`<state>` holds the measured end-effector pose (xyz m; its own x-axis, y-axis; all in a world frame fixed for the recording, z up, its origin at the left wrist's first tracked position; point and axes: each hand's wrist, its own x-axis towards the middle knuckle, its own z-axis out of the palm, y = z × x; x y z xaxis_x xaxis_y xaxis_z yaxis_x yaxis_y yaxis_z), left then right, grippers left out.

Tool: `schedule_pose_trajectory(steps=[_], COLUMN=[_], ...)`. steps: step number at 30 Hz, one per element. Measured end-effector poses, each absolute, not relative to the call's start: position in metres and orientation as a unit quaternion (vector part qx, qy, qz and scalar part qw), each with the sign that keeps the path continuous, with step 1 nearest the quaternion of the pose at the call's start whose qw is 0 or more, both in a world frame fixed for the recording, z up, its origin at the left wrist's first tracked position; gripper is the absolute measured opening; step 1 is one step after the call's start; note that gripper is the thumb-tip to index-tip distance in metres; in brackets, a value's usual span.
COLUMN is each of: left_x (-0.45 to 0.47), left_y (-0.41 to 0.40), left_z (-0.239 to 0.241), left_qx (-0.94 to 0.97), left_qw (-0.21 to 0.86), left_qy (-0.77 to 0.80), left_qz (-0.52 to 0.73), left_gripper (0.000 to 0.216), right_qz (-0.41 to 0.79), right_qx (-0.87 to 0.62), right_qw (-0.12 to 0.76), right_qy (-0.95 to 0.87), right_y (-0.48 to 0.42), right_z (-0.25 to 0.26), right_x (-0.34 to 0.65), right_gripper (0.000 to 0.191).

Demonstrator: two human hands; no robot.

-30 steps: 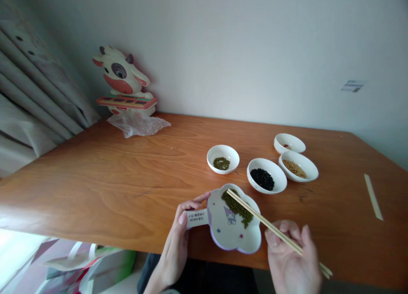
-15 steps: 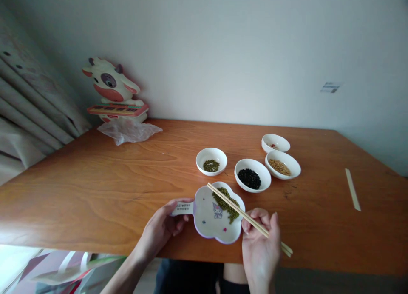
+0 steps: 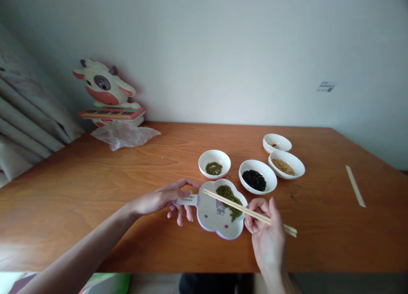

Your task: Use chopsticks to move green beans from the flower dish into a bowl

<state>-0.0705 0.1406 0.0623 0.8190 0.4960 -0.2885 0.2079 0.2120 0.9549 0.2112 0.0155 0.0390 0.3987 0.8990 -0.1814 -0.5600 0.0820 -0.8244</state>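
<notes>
A flower-shaped white plate (image 3: 213, 217) with a cartoon print lies near the table's front edge, with a heap of green beans (image 3: 228, 197) on its far side. My left hand (image 3: 165, 199) pinches the plate's labelled handle tab (image 3: 187, 199) from the left. My right hand (image 3: 266, 230) is closed on a pair of wooden chopsticks (image 3: 245, 210), whose tips reach across the plate beside the beans. Behind the plate stand small white bowls: one with green beans (image 3: 214, 163), one with black beans (image 3: 257, 176), one with tan beans (image 3: 286, 164).
A fourth small bowl (image 3: 276, 143) stands further back on the wooden table (image 3: 95, 183). A cow-shaped toy (image 3: 106, 94) on crumpled clear plastic (image 3: 124, 134) sits at the back left by a curtain. A paper chopstick sleeve (image 3: 355, 185) lies at the right.
The view has lifted and shifted. My left arm now stretches out further along the table to the plate's tab; the plate has moved slightly away from the front edge. The chopsticks stay over the plate.
</notes>
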Motion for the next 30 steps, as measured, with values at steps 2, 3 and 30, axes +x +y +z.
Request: schedule_pose_trajectory(steps=[2, 3, 30], left_x=[-0.071, -0.070, -0.042], left_y=[0.148, 0.151, 0.167], left_z=[0.060, 0.058, 0.040], left_qx=[0.645, 0.654, 0.702], left_qw=[0.702, 0.691, 0.621], left_qy=[0.285, 0.291, 0.347], left_qz=[0.098, 0.102, 0.046], left_gripper=[0.036, 0.035, 0.047], right_qz=[0.518, 0.510, 0.287], right_qx=[-0.456, -0.467, -0.624], right_qw=[0.688, 0.679, 0.462], right_qy=[-0.225, -0.248, -0.561], right_y=[0.018, 0.020, 0.038], right_z=[0.050, 0.059, 0.115], right_x=[0.213, 0.216, 0.290], right_gripper=[0.056, 0.058, 0.076])
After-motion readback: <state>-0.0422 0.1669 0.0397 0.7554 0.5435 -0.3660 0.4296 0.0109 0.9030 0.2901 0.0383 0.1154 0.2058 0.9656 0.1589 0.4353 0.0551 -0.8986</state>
